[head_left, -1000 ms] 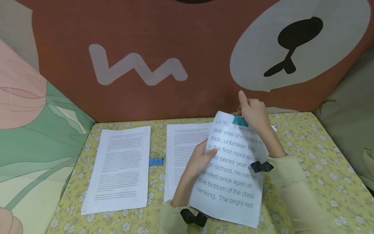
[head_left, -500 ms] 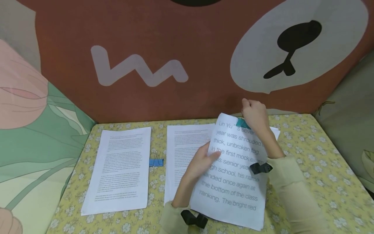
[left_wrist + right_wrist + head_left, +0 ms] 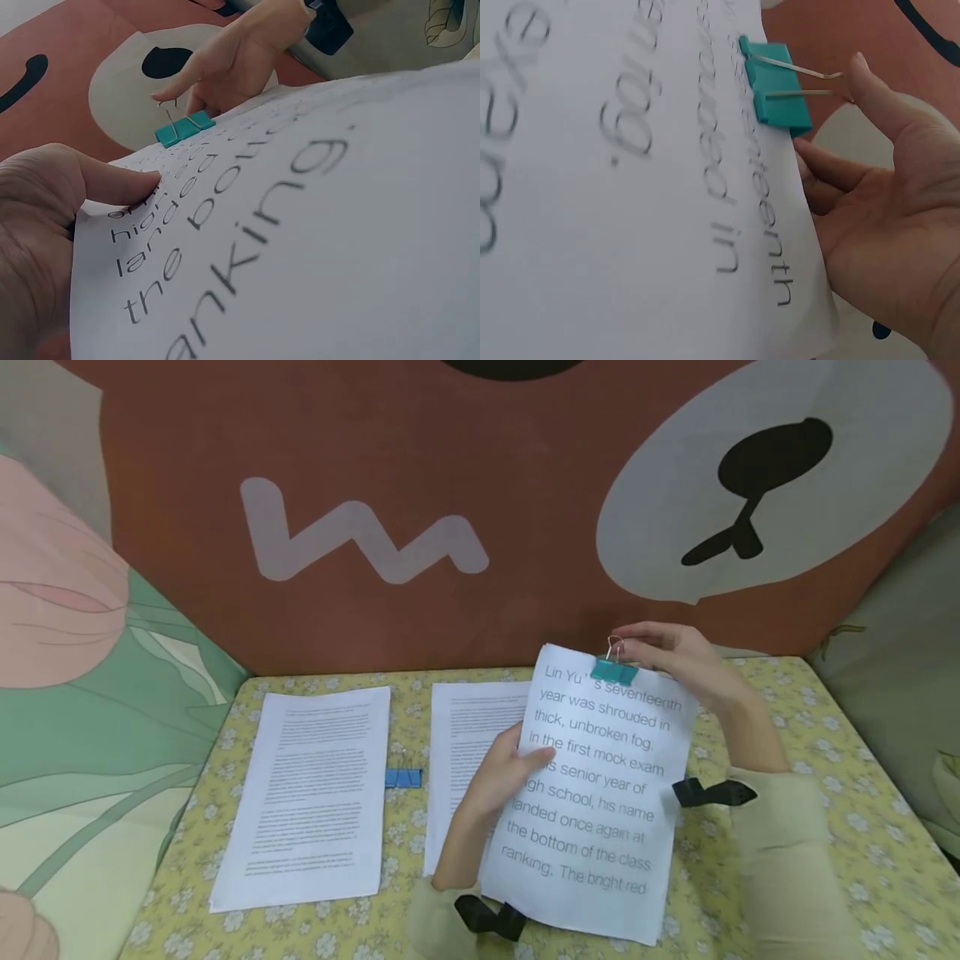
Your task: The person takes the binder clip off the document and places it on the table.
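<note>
My left hand grips the left edge of a stack of paper held up and tilted, its thumb lying on the large-print front page. A teal binder clip sits on the stack's top edge, its wire handles upright. In the right wrist view, the thumb of my right hand is at the handle ends of the teal clip; its other fingers lie behind the paper, partly hidden. Thumb and fingers stand apart. The left wrist view shows my left thumb on the page below the clip.
A stack of small-print pages lies at the left of the flower-patterned table. A blue binder clip rests beside it. Another printed stack is partly covered by the held paper. A bear-patterned backdrop rises behind.
My right hand has turned and shifted right of the teal clip, its grip loosened, uncovering the clip and handles. The held stack first moved slightly right, then back left.
</note>
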The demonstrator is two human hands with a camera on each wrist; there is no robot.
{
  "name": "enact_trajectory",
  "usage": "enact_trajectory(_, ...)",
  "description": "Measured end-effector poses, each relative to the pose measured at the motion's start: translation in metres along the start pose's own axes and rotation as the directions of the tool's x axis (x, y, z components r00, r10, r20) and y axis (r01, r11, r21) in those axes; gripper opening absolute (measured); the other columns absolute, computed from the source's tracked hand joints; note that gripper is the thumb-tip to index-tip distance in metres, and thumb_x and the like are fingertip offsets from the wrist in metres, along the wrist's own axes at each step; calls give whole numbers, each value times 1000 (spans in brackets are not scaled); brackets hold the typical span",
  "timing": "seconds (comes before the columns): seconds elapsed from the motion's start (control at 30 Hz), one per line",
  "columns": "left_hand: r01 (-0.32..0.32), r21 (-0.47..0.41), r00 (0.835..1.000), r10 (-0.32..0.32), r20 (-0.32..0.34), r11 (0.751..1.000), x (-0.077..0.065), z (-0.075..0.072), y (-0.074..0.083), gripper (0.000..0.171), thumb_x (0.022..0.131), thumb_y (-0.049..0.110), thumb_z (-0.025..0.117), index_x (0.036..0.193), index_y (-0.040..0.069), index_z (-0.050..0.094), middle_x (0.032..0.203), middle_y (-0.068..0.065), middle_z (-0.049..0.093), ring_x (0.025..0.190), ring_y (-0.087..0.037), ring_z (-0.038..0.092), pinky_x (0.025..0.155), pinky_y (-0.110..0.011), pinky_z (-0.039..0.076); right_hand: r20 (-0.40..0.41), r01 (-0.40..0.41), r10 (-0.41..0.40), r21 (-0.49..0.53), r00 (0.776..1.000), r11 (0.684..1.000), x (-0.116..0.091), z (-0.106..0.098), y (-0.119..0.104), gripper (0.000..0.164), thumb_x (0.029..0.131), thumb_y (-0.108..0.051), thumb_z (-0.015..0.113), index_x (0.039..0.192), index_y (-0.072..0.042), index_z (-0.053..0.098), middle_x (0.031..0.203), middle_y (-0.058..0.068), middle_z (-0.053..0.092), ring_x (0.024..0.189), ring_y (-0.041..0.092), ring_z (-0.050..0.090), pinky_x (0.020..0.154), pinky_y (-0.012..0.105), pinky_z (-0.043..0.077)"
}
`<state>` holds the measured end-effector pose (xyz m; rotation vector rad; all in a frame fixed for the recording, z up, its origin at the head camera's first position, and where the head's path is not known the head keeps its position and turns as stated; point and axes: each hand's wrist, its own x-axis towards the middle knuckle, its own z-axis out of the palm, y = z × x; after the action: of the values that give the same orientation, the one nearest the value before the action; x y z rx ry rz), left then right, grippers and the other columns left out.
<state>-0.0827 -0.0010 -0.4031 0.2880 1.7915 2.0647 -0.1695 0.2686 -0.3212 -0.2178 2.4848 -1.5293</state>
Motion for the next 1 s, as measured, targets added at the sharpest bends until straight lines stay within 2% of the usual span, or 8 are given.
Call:
enact_trajectory(0.1,3,-18,1000,-2,23,1000,0,-1,1,38,103,9,57,140,14,61,102,-13,75,84,-28,76,71,-36,62,23,4,-5,67,1000,998,-2,-4,4,48,102,-26,68,141,0,58,113,8,72,80,28,74,64,35,62)
enact_trajectory(0.3,13,-59,995,-6,103,998,-1,-1,0,38,103,8,57,141,12,60,106,-15,76,86,-30,77,72,-40,63,-47,-60,67,135,997,989,-5,-1,1,48,98,-34,73,130,0,64,104,2,75,78,27,74,64,35,62)
enact_trajectory(0.47,26,-47,979,-16,203,999,-1,-3,-2,39,101,6,59,140,11,60,109,-16,76,88,-31,77,73,-45,63,-117,-43,58,128,991,991,-6,-1,-2,45,98,-35,73,125,1,66,101,-1,74,76,21,73,64,30,61)
enact_trajectory(0.6,56,-2,969,-54,240,998,-2,-7,-2,35,99,3,60,134,6,64,106,-16,76,86,-31,77,72,-44,64,-199,-6,28,109,980,994,-8,-3,-1,37,100,-33,71,120,-3,66,100,-5,71,79,15,70,66,23,58)
enact_trajectory(0.7,70,24,967,-74,245,997,-2,-8,-2,32,98,2,61,130,3,66,104,-16,77,85,-31,77,72,-43,64,-288,32,13,151,957,988,-11,-6,0,30,99,-32,72,115,-7,68,97,-7,70,84,12,66,72,20,53)
enact_trajectory(0.77,68,36,967,-75,242,997,-2,-8,-2,30,99,2,61,128,2,67,103,-16,77,84,-31,77,71,-43,64,-353,85,2,232,936,969,-13,-10,0,25,97,-29,75,109,-7,70,95,-6,71,85,13,64,77,19,51)
enact_trajectory(0.93,71,43,978,-78,193,997,0,0,-5,27,100,4,60,126,5,68,99,-15,77,80,-30,77,68,-42,63,-476,259,-38,408,879,876,-23,-25,2,13,94,-15,78,99,-4,72,94,0,71,86,15,61,80,17,51)
enact_trajectory(1.0,78,35,984,-83,158,996,0,4,-5,27,101,6,60,127,7,67,98,-14,77,79,-30,77,67,-42,63,-498,270,-28,421,867,866,-30,-31,5,13,94,-16,78,97,-4,72,97,0,70,88,14,60,79,18,50)
